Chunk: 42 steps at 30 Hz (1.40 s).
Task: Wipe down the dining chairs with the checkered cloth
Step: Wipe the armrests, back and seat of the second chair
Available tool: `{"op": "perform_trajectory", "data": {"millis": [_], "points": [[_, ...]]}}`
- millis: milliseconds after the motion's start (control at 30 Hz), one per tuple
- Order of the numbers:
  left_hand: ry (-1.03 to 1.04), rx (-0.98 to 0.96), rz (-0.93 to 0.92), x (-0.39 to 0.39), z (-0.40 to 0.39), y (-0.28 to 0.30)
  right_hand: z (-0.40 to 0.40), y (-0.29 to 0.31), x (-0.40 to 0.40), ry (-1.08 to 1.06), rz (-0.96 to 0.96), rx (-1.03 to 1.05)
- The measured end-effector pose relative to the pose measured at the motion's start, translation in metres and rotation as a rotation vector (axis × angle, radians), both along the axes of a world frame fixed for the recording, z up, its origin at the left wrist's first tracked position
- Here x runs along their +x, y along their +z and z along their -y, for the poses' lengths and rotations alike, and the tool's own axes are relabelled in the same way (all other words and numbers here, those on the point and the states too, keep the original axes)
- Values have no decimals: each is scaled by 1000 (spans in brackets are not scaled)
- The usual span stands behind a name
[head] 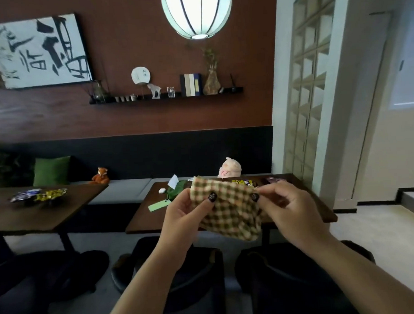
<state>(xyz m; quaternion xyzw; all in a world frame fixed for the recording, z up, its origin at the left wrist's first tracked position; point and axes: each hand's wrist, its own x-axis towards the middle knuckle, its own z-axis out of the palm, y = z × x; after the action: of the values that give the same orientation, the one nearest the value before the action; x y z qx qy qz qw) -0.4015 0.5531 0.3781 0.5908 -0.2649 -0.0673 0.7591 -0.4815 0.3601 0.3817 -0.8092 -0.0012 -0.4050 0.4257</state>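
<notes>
Checkered cloth [229,210] hangs in the air over the tabletop [142,221], pinched by my left hand [182,215] and right hand [289,208]. I should fold it flat into a pad, then reach down to the dark chairs [201,273] below.

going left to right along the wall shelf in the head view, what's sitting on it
Dark vase with sticks → row of small cups → round fan on a stand → white animal figurine → small clear block → books → tan vase with a plant → small dark holder.
</notes>
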Motion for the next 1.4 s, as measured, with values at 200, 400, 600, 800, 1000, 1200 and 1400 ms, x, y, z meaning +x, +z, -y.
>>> {"op": "perform_trajectory", "data": {"millis": [200,400,600,800,1000,1200,1400], "points": [[-196,-25,19,-13,-26,-10,-26,21,-9,16,-140,-185],[-153,-13,36,-23,-26,-14,-33,36,-22,205,-155,-95],[-81,274,232,-41,-29,-20,-33,47,-36,430,-149,-12],[-56,80,-19,-47,-61,-19,-42,44,-39,381,-196,-168],[-338,21,-90,-26,-84,-21,-62,50,-27,440,-320,-156],[-216,253,114,32,-103,-21,-88,60,18,360,-318,-306],[-142,321,310,109,-146,-15,-134,45,81,199,-285,-305]]}}
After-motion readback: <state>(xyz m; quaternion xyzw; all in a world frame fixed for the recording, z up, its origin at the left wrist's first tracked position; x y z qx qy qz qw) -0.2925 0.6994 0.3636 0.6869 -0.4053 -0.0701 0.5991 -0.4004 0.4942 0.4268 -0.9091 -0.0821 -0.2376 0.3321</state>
